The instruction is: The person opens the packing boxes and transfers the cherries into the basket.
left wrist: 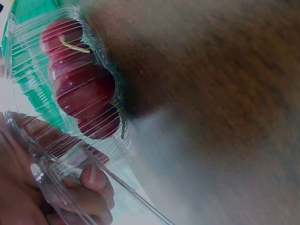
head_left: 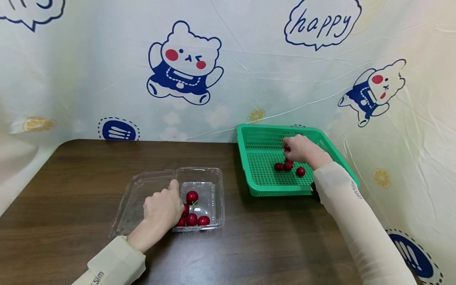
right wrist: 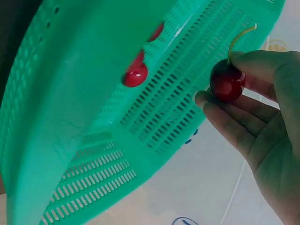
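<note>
My right hand [head_left: 302, 149] is over the green basket [head_left: 246, 174], pinching a dark red cherry [right wrist: 227, 82] between thumb and fingers. Its curved green stem sticks up past the thumb in the right wrist view. Below, several cherries [head_left: 301, 171] lie on the basket's mesh floor. My left hand [head_left: 163, 208] grips the clear plastic box [head_left: 213, 198] at its left side, by the hinge, with fingers curled round the edge in the left wrist view. Inside the box are several cherries [head_left: 192, 196], some with stems, partly covered by the hand in the head view.
The box's clear lid [head_left: 133, 204] lies folded open to the left, under my left forearm. Both containers stand on a dark brown wooden table [head_left: 249, 245]. Behind and to the right hangs a pale printed cloth [head_left: 263, 71], close to the basket's far side.
</note>
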Available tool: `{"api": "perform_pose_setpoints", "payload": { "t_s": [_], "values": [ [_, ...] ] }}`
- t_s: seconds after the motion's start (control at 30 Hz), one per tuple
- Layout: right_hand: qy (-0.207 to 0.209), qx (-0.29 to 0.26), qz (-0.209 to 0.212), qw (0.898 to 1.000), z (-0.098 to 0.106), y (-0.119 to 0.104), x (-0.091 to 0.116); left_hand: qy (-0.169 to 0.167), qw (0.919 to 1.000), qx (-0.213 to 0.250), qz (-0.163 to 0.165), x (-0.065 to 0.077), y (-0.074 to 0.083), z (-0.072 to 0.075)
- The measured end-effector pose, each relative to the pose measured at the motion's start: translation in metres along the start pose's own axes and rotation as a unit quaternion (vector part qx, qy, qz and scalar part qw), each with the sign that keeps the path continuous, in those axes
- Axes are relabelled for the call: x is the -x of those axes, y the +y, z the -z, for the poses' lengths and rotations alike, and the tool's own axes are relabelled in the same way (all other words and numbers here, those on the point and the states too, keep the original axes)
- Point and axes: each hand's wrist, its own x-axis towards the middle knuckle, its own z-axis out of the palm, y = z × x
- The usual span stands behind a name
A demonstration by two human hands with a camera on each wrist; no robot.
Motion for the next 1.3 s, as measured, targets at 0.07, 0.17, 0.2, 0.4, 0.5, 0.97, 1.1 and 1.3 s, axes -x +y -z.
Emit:
{"api": "perform_pose_setpoints", "payload": {
  "t_s": [0.07, 0.17, 0.2, 0.4, 0.5, 0.97, 1.1, 1.3],
  "values": [
    [-0.002, 0.003, -0.001, 1.0, -0.002, 0.002, 0.001, -0.001, 1.0, 0.001, 0.001, 0.0, 0.0, 0.0],
    [-0.004, 0.007, -0.004, 1.0, -0.004, 0.004, 0.002, -0.003, 1.0, 0.001, 0.002, 0.0, 0.0, 0.0],
    [-0.005, 0.011, -0.005, 1.0, -0.005, 0.005, 0.002, -0.003, 1.0, 0.001, 0.003, 0.0, 0.0, 0.0],
    [-0.015, 0.023, -0.017, 0.999, -0.008, 0.008, 0.003, -0.001, 1.0, 0.0, 0.002, 0.0, 0.0, 0.0],
    [-0.02, 0.023, -0.019, 0.999, -0.011, 0.011, 0.003, 0.001, 1.0, 0.0, 0.003, 0.0, 0.0, -0.001],
    [-0.046, -0.005, -0.042, 0.998, -0.029, 0.027, 0.006, 0.004, 1.0, -0.002, 0.001, 0.001, 0.0, -0.001],
    [-0.041, -0.011, -0.051, 0.998, -0.028, 0.031, 0.008, 0.006, 1.0, -0.001, 0.001, 0.001, 0.001, -0.001],
    [-0.05, -0.017, -0.054, 0.997, -0.026, 0.033, 0.008, 0.007, 1.0, -0.002, 0.001, 0.001, 0.0, -0.001]
  ]
}}
